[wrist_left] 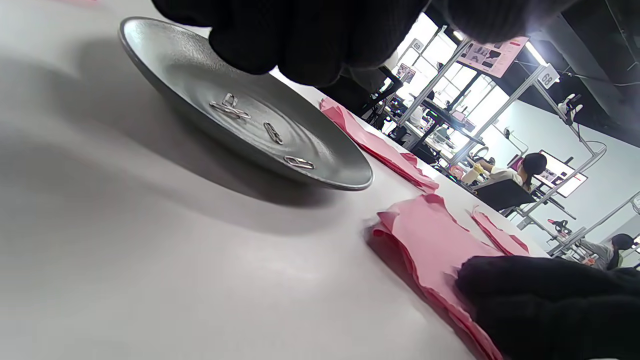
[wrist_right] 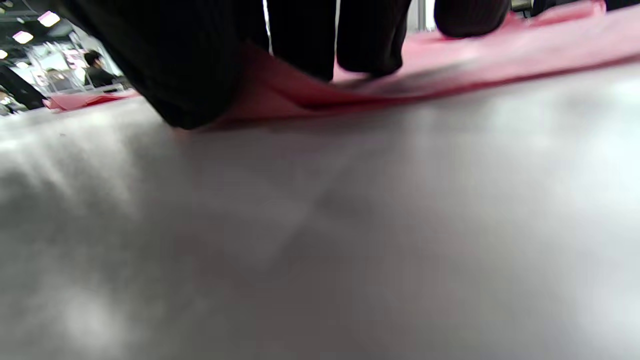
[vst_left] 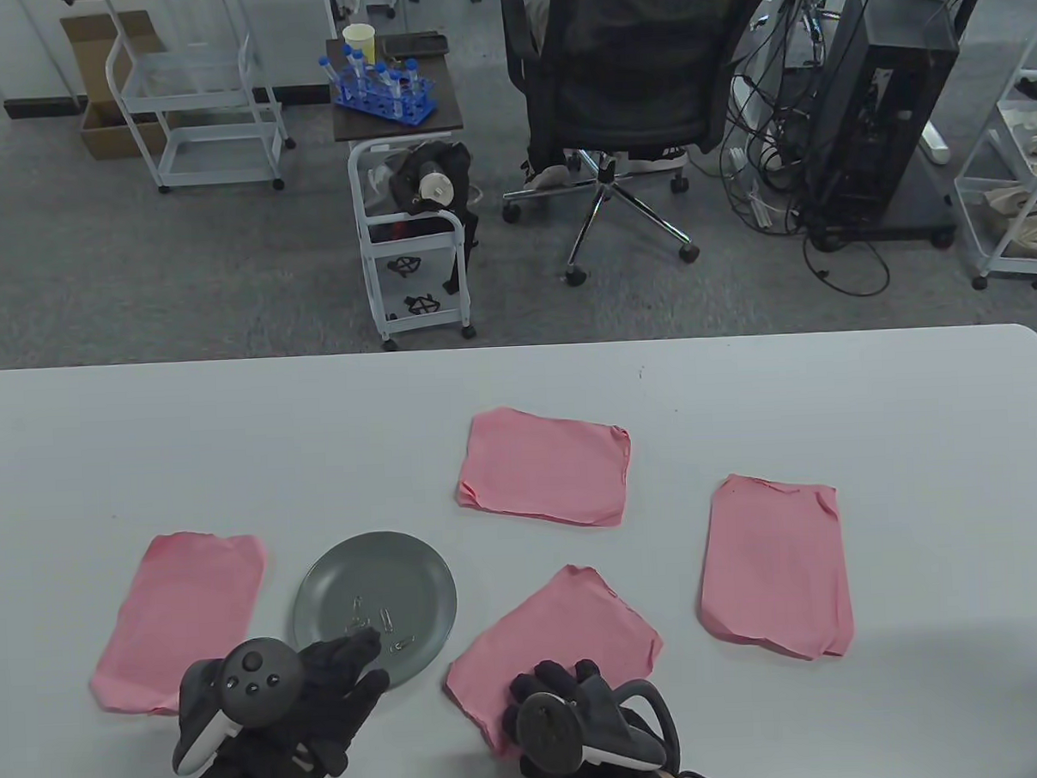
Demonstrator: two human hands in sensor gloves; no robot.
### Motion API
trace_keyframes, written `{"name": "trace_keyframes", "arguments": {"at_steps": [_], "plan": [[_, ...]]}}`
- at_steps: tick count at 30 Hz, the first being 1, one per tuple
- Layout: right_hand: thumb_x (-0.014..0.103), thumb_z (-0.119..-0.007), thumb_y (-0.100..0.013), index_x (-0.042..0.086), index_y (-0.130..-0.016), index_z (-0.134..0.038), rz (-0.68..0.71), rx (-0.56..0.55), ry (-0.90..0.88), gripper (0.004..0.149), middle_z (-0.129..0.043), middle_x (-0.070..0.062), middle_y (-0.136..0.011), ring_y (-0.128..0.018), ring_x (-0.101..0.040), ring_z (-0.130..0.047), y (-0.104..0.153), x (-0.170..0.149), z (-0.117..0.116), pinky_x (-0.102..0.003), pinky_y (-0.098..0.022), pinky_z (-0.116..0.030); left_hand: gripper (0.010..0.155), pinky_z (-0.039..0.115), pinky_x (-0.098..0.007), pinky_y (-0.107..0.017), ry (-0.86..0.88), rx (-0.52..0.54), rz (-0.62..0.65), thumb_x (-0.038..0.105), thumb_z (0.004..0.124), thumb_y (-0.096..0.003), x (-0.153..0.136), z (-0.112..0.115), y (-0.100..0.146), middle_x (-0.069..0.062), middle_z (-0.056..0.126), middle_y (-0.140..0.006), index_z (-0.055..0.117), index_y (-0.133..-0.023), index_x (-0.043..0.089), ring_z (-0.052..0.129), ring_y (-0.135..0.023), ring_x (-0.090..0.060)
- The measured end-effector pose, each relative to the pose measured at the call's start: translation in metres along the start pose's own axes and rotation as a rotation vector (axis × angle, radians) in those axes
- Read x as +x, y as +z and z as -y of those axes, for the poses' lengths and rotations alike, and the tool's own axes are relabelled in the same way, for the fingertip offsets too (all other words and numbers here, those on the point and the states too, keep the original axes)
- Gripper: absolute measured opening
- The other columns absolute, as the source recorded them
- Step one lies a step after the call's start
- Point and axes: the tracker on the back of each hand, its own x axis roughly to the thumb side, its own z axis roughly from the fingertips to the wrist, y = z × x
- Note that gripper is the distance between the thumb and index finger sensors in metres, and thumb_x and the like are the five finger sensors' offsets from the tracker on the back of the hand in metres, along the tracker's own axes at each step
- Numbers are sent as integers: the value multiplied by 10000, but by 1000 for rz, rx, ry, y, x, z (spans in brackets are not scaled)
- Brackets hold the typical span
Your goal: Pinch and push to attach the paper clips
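White bench [vst_left: 828, 393], seen from above. Four pink paper stacks lie on it: one at the left [vst_left: 180, 619], one toward the far middle [vst_left: 543, 465], one at the right [vst_left: 775, 562], and one near the front centre [vst_left: 559, 636]. All are well apart from each other.

A grey plate [vst_left: 406, 574] sits between the left stack and the front-centre stack. On it lie several loose paper clips [wrist_left: 272, 132]; the left wrist view shows them scattered over the plate's middle, two of them crossing or touching, the others apart.

Left hand [vst_left: 325, 681]: reaches over the near rim of the plate, fingertips [vst_left: 366, 641] extended toward the clips. In the left wrist view the gloved fingers hang above the plate, clear of the clips. Fingers loosely spread, nothing between them.

Right hand [vst_left: 576, 713]: rests on the near corner of the front-centre stack. The right wrist view shows its fingertips [wrist_right: 370, 45] pressing down on the pink paper [wrist_right: 450, 70], with the sheet edge lifted slightly beside the thumb. Whether the thumb is under the paper or only beside it I cannot tell. Hand lies flat, pressing rather than gripping.

No clip on any stack that I can make out.
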Motion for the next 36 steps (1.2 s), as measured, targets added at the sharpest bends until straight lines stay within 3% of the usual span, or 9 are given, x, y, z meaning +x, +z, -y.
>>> {"name": "trace_keyframes", "arguments": {"at_steps": [9, 13, 18, 22, 26, 28, 30, 32, 36], "plan": [[372, -802, -377, 264, -768, -696, 37, -163, -364, 419, -753, -31, -907, -841, -332, -839, 28, -25, 57, -546, -665, -650, 713, 586, -573, -733, 134, -51, 128, 610, 760, -396, 7, 10, -3, -31, 757, -1021, 640, -1010, 267, 755, -987, -311], [371, -797, -381, 268, -774, -693, 184, -234, -554, 419, -764, -26, -899, -798, -321, -883, 50, -30, 88, -527, -649, -684, 1040, 330, -636, -797, 241, -219, 310, 609, 892, -325, 16, 21, -10, -2, 321, -1175, 246, -1085, 314, 321, -1150, -307], [376, -792, -394, 272, -785, -696, 368, -145, -745, 416, -773, -24, -904, -786, -312, -901, 62, -31, 104, -524, -649, -690, 1211, 231, -650, -802, 330, -221, 444, 633, 932, -268, 37, 25, -13, 52, 105, -1171, 40, -1039, 352, 143, -1167, -271], [384, -786, -407, 268, -796, -685, 374, -157, -912, 419, -768, -26, -903, -775, -307, -905, 60, -44, 104, -516, -642, -697, 950, 394, -672, -779, 531, -304, 555, 558, 947, -313, 50, 35, -13, 30, 529, -1164, 436, -1085, 345, 476, -1159, -308], [430, -769, -421, 274, -820, -645, 252, -238, -1070, 447, -734, -21, -921, -770, -287, -901, 53, -59, 90, -491, -638, -709, 460, 715, -545, -663, 657, -285, 550, 406, 844, -430, 56, 44, -8, 9, 987, -833, 851, -875, 292, 981, -833, -263], [511, -798, -374, 232, -929, -507, 204, -228, -1207, 686, -641, -63, -992, -845, -319, -831, 47, -62, 77, -545, -661, -652, 456, 763, -510, -623, 683, -187, 507, 412, 832, -431, 54, 43, -5, 5, 1006, -788, 852, -866, 279, 1019, -766, -258], [550, -831, -323, 137, -984, -294, 178, -35, -1319, 947, -535, -143, -1033, -894, -400, -737, 34, -62, 57, -623, -672, -559, 459, 776, -501, -607, 682, -93, 464, 432, 826, -423, 49, 38, -4, 0, 1017, -763, 863, -850, 265, 1032, -738, -258], [519, -827, -387, 159, -998, -271, 204, 130, -1304, 901, -462, -137, -1064, -949, -412, -635, 25, -61, 45, -642, -709, -463, 463, 776, -498, -607, 689, -59, 436, 454, 813, -427, 45, 37, -4, 5, 1018, -758, 861, -848, 266, 1033, -733, -256], [365, -819, -421, 241, -836, -706, 7, -218, -1191, 448, -859, -33, -842, -719, -313, -938, 29, -55, 51, -532, -632, -689, 508, 742, -515, -630, 688, -29, 452, 484, 817, -422, 47, 34, -2, -12, 980, -800, 829, -875, 255, 989, -777, -280]]}}
